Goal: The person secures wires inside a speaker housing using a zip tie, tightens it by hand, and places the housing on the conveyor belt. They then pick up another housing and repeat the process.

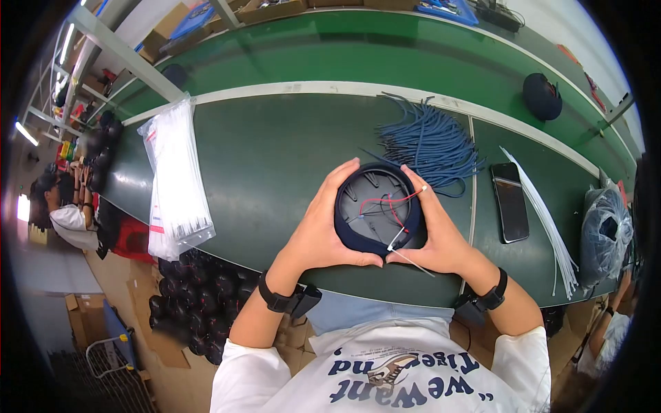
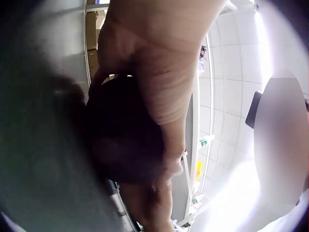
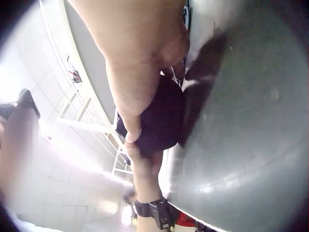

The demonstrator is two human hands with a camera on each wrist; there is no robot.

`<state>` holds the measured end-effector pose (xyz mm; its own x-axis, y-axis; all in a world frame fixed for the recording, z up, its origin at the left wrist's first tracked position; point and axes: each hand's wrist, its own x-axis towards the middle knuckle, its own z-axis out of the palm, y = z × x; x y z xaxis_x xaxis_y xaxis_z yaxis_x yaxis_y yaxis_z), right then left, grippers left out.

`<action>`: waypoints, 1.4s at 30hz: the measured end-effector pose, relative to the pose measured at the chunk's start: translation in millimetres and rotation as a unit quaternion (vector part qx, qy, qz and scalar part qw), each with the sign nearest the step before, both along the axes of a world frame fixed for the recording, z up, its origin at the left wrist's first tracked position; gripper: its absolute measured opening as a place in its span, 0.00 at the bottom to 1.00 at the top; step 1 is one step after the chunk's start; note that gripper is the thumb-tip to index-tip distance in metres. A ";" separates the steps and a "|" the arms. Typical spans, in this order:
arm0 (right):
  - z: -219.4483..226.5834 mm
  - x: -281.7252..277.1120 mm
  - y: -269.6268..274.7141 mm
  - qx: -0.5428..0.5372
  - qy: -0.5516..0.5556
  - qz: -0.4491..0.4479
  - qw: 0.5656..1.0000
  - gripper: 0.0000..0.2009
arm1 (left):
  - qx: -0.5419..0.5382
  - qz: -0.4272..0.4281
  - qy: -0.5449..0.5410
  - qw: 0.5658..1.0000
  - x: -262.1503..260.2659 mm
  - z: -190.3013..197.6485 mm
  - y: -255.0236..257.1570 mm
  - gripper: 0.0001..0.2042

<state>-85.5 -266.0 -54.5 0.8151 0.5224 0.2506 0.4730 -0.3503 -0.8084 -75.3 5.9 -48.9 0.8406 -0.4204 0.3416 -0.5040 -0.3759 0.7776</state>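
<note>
Between my two hands sits a round, navy fabric-covered housing (image 1: 344, 237), its open side facing up. Its black plastic interior holds thin red and dark wires (image 1: 387, 200) with a small white connector. My left hand (image 1: 318, 233) grips the left side, fingers along the wall and thumb at the near rim. The right hand (image 1: 442, 237) grips the opposite side the same way, and the thumbs almost meet. A white cable tie (image 1: 415, 263) sticks out over the near edge by the right thumb. Both wrist views show the housing's dark outer wall (image 2: 125, 130) close over the table.
A bundle of blue cords (image 1: 434, 141) lies just beyond the housing. To the right are a phone (image 1: 509, 203), loose white cable ties (image 1: 547, 227) and a plastic-wrapped bundle (image 1: 606, 234). A bag of white cable ties (image 1: 175, 179) lies left. Another dark round piece (image 1: 542, 96) rests farther back.
</note>
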 end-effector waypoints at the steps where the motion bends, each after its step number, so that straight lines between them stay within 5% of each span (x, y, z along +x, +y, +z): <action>1: -1.8 0.0 0.2 -0.002 -0.009 -0.003 1.000 0.66 | -0.014 -0.013 -0.013 1.000 1.7 -3.2 0.3 0.71; 11: -1.0 -1.0 -0.2 -0.050 -0.091 -0.032 0.994 0.64 | -0.051 -0.055 -0.089 0.993 8.5 -11.7 1.8 0.64; 17: 19.3 -0.2 -1.0 -0.167 -0.088 -0.018 0.982 0.58 | -0.053 -0.066 -0.092 0.992 15.4 -9.6 -0.6 0.64; 23: 2.2 12.1 -13.5 0.079 -0.058 0.036 0.995 0.43 | -0.077 -0.088 -0.064 0.991 21.6 1.6 4.7 0.59; 24: 7.7 11.3 -16.7 0.112 -0.024 0.032 0.993 0.28 | -0.071 -0.086 -0.067 0.991 23.3 5.0 5.2 0.58; 28: 23.6 15.9 -15.4 0.063 0.000 0.036 0.997 0.06 | -0.054 -0.120 -0.067 0.989 30.7 4.4 -1.0 0.54; 31: 17.5 16.0 -7.4 0.104 -0.025 0.021 0.994 0.07 | -0.057 -0.120 -0.062 0.989 30.5 2.3 -3.2 0.51; 36: 27.9 0.2 -3.4 0.116 -0.022 -0.119 0.986 0.24 | -0.049 -0.047 -0.104 0.992 18.2 19.1 -4.6 0.45; 39: 69.5 -11.5 -17.8 -0.037 -0.065 0.056 0.996 0.23 | 0.033 -0.005 -0.206 0.978 -6.9 16.5 -6.0 0.38; 42: 65.0 -21.9 -11.7 -0.089 -0.122 0.051 0.987 0.15 | 0.052 -0.019 -0.219 0.974 -18.6 7.8 -17.3 0.33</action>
<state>-107.4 -277.7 10.5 0.6826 0.6525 0.3291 0.6860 -0.4168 -0.5963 -93.9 -11.3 -41.0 0.6073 -0.4990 0.6182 -0.7936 -0.4161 0.4438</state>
